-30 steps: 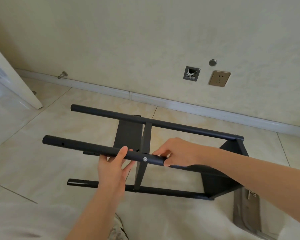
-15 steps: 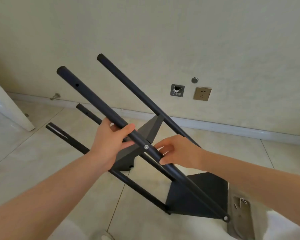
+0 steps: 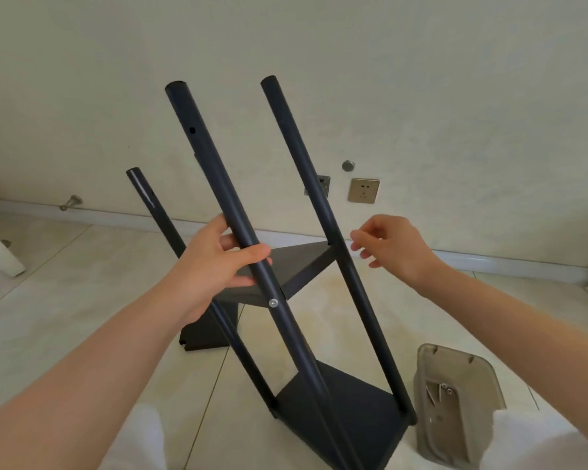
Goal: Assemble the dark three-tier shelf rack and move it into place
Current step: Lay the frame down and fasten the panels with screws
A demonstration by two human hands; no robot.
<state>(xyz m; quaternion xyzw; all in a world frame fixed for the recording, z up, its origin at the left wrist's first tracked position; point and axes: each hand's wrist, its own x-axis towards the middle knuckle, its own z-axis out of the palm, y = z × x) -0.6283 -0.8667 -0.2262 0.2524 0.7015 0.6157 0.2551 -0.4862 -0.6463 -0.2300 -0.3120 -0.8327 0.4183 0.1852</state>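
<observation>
The dark shelf rack (image 3: 336,412) stands nearly upright on the tiled floor, leaning left, its bottom shelf down and a middle shelf (image 3: 299,262) fixed halfway up. Three poles show, rising past the middle shelf with bare tops. My left hand (image 3: 218,262) grips the nearest pole (image 3: 211,171) just above a silver screw (image 3: 273,302). My right hand (image 3: 391,245) hovers open beside the right pole (image 3: 299,154), fingers spread, touching nothing. A loose dark shelf panel (image 3: 207,334) lies on the floor behind the rack.
A grey plastic tray (image 3: 455,374) with several screws sits on the floor at the right. The cream wall behind carries a socket (image 3: 363,190), a metal plate and a round cap. A door stop (image 3: 70,202) sticks out near the skirting at left.
The rack has swung up from lying on its side to almost upright. My right hand has let go of the near pole and moved away to the right; my left hand keeps its grip.
</observation>
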